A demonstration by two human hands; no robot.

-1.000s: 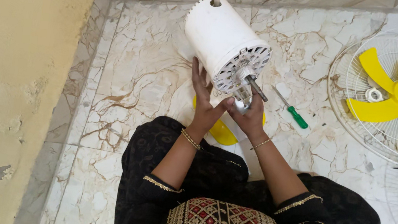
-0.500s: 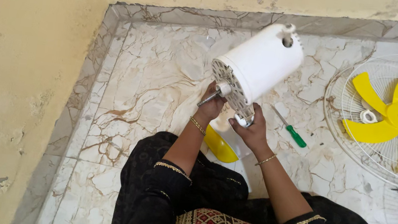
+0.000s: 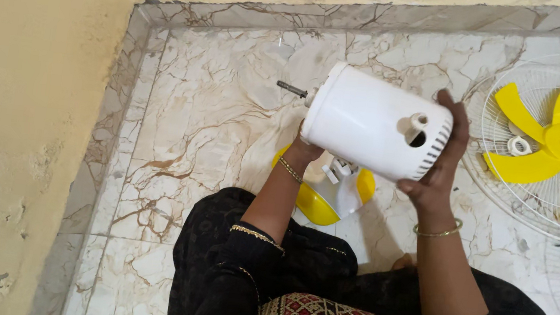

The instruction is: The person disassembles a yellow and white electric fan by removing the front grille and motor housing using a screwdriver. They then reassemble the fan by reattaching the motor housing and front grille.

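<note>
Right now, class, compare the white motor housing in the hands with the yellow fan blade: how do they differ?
The motor housing is white and drum-shaped; the fan blade is yellow, flat and lobed. The housing is held up off the floor, on its side, between the left hand and right hand; the blade lies on a wire grille on the floor, untouched. Both look like plastic fan parts.

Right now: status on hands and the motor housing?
Both hands on white motor housing, held sideways off floor. Right hand cups vented end; left hand mostly hidden. Shaft points left.
</note>
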